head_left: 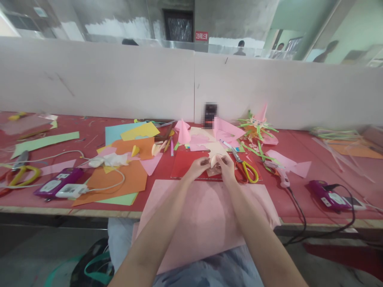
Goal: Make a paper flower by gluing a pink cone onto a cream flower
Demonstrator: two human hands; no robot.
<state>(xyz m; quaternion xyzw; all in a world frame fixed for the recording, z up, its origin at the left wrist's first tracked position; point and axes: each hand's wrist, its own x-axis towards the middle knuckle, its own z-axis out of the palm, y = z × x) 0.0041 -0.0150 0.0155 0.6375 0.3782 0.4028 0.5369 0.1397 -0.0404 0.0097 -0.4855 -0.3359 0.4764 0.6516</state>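
Note:
My left hand (198,167) and my right hand (226,166) meet over the red table, both pinching a small cream paper piece (214,160) that curls between the fingertips. Under them lies a red paper sheet (184,164). A large pink sheet (206,215) hangs over the table's front edge toward my lap. Scissors with yellow and red handles (245,169) lie just right of my right hand. Pink paper cones (183,130) and pink cut shapes (226,130) sit behind my hands.
Orange, green, blue and yellow sheets (131,175) lie at left with a white glue gun (98,161) and purple devices (58,181). Yellow scissors (22,173) at far left. Another glue gun (281,175), a purple device (326,195) and cables at right. A pale divider wall (119,79) stands behind.

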